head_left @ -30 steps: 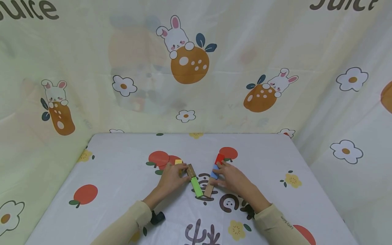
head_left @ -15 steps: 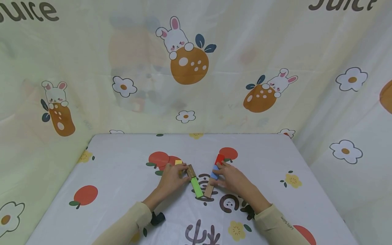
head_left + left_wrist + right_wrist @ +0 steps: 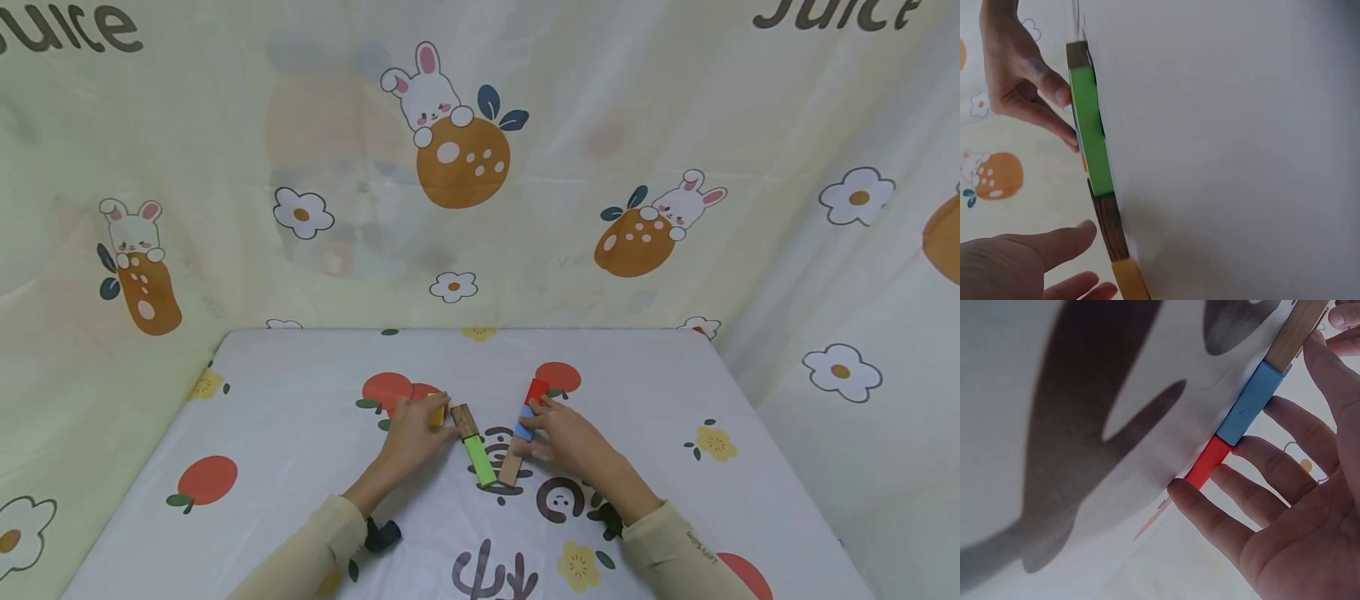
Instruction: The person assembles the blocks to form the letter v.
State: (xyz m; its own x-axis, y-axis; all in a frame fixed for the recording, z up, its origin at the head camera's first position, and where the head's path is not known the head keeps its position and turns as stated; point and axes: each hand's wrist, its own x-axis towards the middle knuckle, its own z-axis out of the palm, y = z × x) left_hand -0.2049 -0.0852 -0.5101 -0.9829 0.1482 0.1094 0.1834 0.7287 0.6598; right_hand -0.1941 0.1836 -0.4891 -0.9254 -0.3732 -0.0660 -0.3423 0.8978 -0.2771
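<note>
In the head view, my left hand (image 3: 411, 435) hovers over the yellow block (image 3: 436, 414), its thumb and fingers apart. A dark brown wood-grain block (image 3: 464, 422) and a light green block (image 3: 481, 461) make a slanted line beside it. The left wrist view has the thumb close to the brown block (image 3: 1110, 226). My right hand (image 3: 564, 432) lies along a second line of red (image 3: 536, 391), blue (image 3: 523, 423) and tan (image 3: 511, 463) blocks. In the right wrist view, its extended fingertips touch the sides of the red (image 3: 1209, 464) and blue (image 3: 1252, 403) blocks.
The two lines of blocks draw close at their near ends. A white tablecloth (image 3: 300, 500) printed with fruit and flowers covers the table. Rabbit-printed curtains (image 3: 540, 267) rise at the back and sides. A black wrist-worn device (image 3: 383, 536) sits under the left wrist.
My left hand has shifted slightly left, its fingers leaving the brown block. The brown block's far end has swung slightly left. The right hand stays on its line.
</note>
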